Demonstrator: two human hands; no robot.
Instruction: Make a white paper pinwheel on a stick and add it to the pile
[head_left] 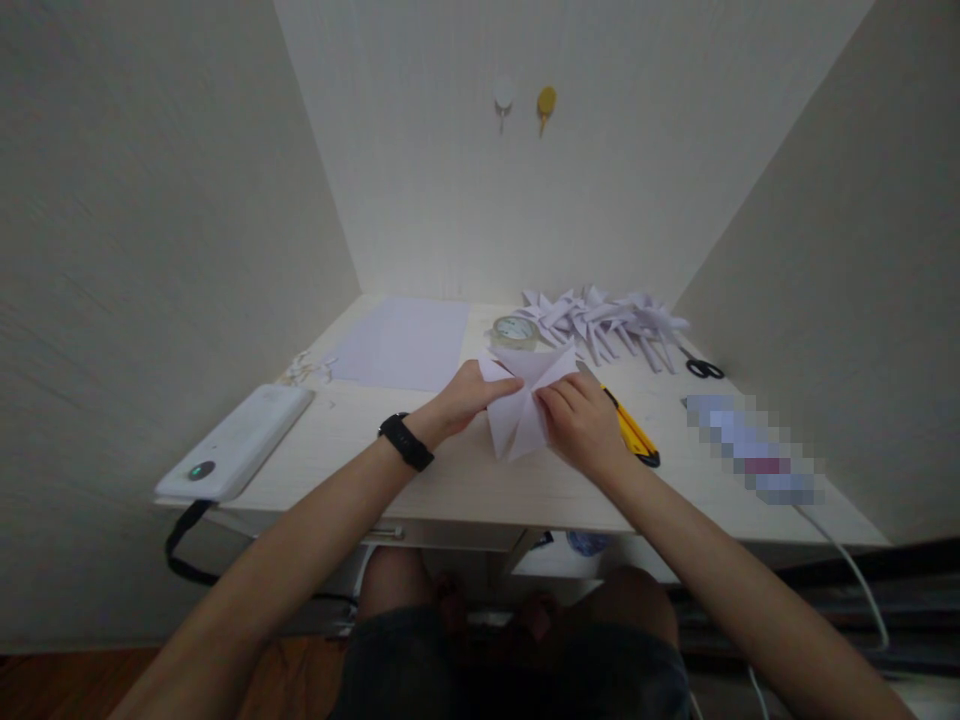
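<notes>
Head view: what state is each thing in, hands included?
Left hand: fingers pinching the slit paper
Right hand: fingers closed on the same piece
Slit paper: cut into spread flaps, held
Folded paper pieces: bunched together
Paper sheet: lying flat
Yellow cutter: lying, partly hidden
Scissors: lying; blade opening unclear
White device: lying, small green light showing
Watch: strapped on left wrist

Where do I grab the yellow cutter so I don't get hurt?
Probably best to grip the yellow cutter near its black end, coming from the right. That end points right and toward the person, clear of the right hand. The far end, beyond that hand, shows a grey part that looks like a blade, so avoid it.
</notes>
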